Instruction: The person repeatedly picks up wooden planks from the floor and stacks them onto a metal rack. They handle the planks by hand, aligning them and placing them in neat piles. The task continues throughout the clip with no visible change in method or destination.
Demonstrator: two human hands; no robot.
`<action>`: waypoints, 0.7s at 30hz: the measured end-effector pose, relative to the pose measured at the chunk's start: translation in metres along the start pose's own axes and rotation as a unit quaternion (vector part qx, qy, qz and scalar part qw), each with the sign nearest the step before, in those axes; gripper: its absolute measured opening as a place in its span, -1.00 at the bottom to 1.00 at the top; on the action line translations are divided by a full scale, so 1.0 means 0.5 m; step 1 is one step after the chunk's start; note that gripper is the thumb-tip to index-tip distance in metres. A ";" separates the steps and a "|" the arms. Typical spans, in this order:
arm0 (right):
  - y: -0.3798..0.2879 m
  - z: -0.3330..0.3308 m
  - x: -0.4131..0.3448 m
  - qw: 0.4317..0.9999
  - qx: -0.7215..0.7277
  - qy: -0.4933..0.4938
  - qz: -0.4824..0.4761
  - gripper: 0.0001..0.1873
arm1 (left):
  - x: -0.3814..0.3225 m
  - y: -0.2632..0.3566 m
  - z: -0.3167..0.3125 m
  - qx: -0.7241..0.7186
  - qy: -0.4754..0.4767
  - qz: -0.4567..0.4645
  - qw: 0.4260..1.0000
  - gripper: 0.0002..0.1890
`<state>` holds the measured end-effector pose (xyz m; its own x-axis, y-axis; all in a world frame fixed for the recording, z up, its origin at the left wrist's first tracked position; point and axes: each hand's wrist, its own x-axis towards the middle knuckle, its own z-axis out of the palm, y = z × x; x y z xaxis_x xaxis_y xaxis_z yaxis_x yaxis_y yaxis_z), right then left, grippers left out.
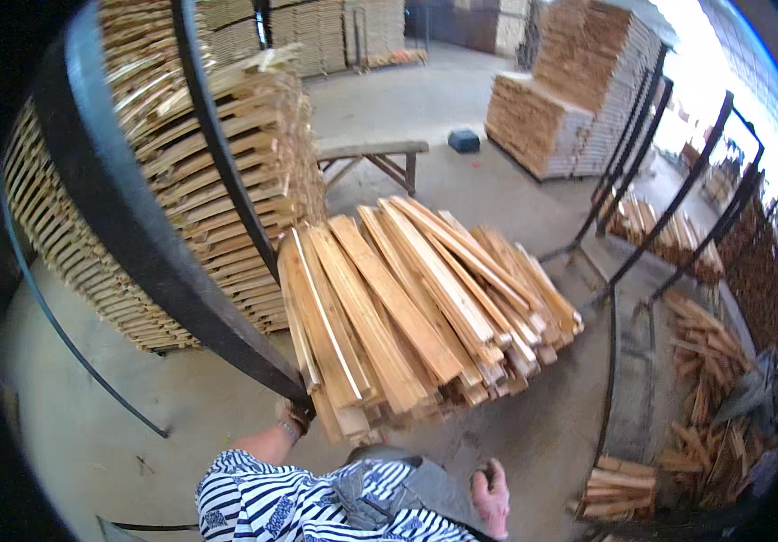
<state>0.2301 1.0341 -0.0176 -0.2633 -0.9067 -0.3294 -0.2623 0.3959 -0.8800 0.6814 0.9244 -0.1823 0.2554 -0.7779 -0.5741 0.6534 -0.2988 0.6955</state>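
Observation:
In the head view, my left hand is at the lower end of a thick black metal post and appears closed around it; its fingers are partly hidden. Just right of that post lies a large pile of loose wooden boards, roughly lengthwise to me, with uneven ends facing my waist. My right hand hangs by my right side, holding nothing, its thumb and fingers slightly apart. A thinner black upright stands at the pile's far left.
Tall stacks of spaced boards rise at the left. Beyond the pile stands a wooden trestle bench, near a dark blue box. A stepped lumber stack is behind. To the right are a black metal rack and scattered wood offcuts.

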 end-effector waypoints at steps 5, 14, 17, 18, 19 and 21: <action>-0.084 -0.088 0.080 0.994 -0.067 -0.082 0.030 -0.40 | -0.075 -0.083 -0.025 0.203 0.104 -0.042 0.973 -0.63; 0.086 -0.384 0.227 0.997 -0.015 -0.050 0.061 -0.42 | -0.167 -0.469 0.334 0.641 -0.147 -0.047 0.751 -0.64; 0.050 -0.499 0.272 0.993 -0.059 -0.088 0.044 -0.44 | -0.201 -0.515 0.476 0.682 -0.215 -0.023 0.699 -0.64; 0.053 -0.530 0.292 0.993 -0.052 -0.098 0.038 -0.44 | -0.206 -0.520 0.520 0.695 -0.234 -0.017 0.680 -0.64; 0.053 -0.554 0.312 0.992 -0.043 -0.112 0.031 -0.44 | -0.207 -0.522 0.558 0.707 -0.252 -0.012 0.660 -0.64; 0.044 -0.592 0.358 0.988 -0.027 -0.149 0.014 -0.44 | -0.217 -0.530 0.620 0.729 -0.272 -0.008 0.628 -0.64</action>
<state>-0.0975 0.9234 0.0051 0.0112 -0.8946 -0.4467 -0.3105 0.4215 -0.8520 0.2596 0.9167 -0.1706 -0.2822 -0.7236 -0.6298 -0.7957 -0.1902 0.5751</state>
